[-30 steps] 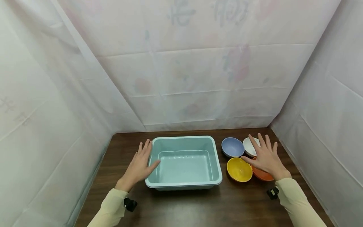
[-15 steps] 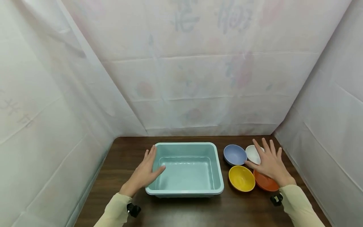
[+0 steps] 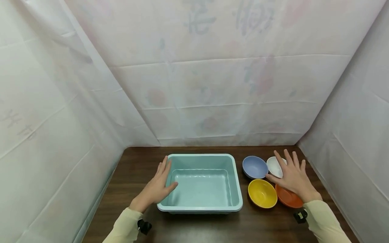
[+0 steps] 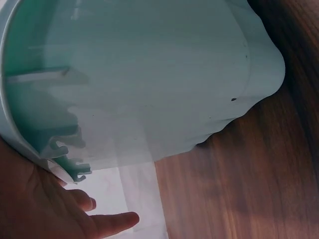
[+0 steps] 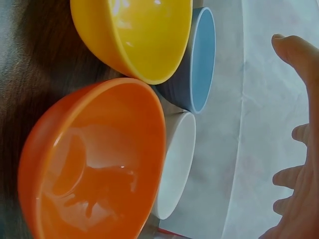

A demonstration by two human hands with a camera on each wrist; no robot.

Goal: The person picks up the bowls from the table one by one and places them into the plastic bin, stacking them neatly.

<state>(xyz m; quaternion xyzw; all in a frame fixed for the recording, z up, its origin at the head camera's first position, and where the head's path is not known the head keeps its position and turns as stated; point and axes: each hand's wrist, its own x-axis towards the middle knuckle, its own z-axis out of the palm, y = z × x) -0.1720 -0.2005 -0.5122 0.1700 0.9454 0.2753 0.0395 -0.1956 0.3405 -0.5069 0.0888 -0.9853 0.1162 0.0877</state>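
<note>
A pale teal plastic basin stands on the dark wooden table. My left hand is at its left rim, thumb out over the inside, fingers extended. In the left wrist view the basin's outer wall fills most of the frame, with the hand by the rim. My right hand hovers with spread fingers above the bowls, holding nothing. Below it are an orange bowl and a white bowl, both partly covered by the hand. A yellow bowl and a blue bowl sit to its left.
The brown table extends in front of the basin and to its left. White cloth sheets hang behind the table and along both sides. Small black devices are strapped at both wrists.
The head view has tilted, so the table, basin and bowls appear lower and slightly farther right. Both hands stay almost the same relative to the basin and bowls.
</note>
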